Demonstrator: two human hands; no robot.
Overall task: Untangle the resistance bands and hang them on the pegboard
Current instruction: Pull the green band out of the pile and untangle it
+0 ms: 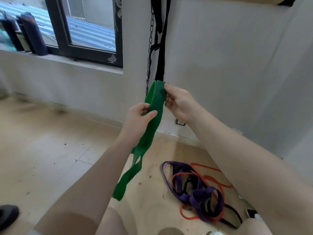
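Pinching the top fold of the green band (155, 99), the right hand (179, 102) and left hand (138, 117) are both curling their fingers round it while its twisted tail is dangling below them. Still tangled, the purple, orange and black bands (198, 192) are lying on the floor beneath the right fingers. Untangling seems underway; next, I judge, the green loop needs straightening before hanging.

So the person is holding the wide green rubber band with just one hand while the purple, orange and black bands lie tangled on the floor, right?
Not quite: the head view shows both hands, left hand and right hand, gripping the wide green rubber band. The purple, orange and black bands do lie tangled on the floor.
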